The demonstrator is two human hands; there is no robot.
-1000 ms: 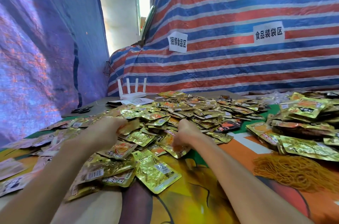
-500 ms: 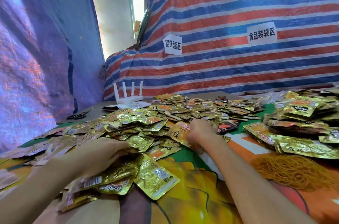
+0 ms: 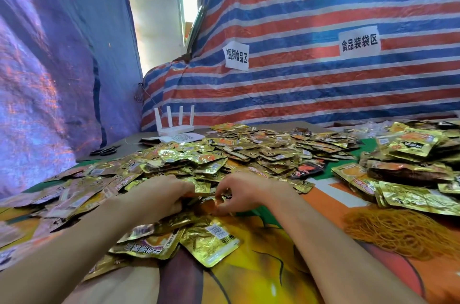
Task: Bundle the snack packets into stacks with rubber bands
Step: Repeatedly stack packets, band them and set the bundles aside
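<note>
A wide heap of gold foil snack packets point(image 3: 249, 151) covers the table from the left edge to the middle. My left hand point(image 3: 161, 194) lies on the near edge of the heap, fingers curled round a few packets. Close beside it, my right hand point(image 3: 239, 194) pinches a gold packet point(image 3: 219, 204) with curled fingers. One loose packet point(image 3: 211, 241) lies flat just in front of both hands. A mound of orange rubber bands point(image 3: 388, 231) sits on the cloth at the right, apart from both hands.
A second pile of larger gold packets point(image 3: 410, 166) rises at the right. A white router point(image 3: 175, 126) and black scissors point(image 3: 105, 150) sit at the back left. Striped tarp point(image 3: 323, 79) walls the back, blue tarp point(image 3: 49, 79) the left. The orange printed cloth point(image 3: 261, 273) shows in front.
My right hand has drawn back from the middle of the heap toward my left hand. The two hands now meet over the packets at the heap's near edge.
</note>
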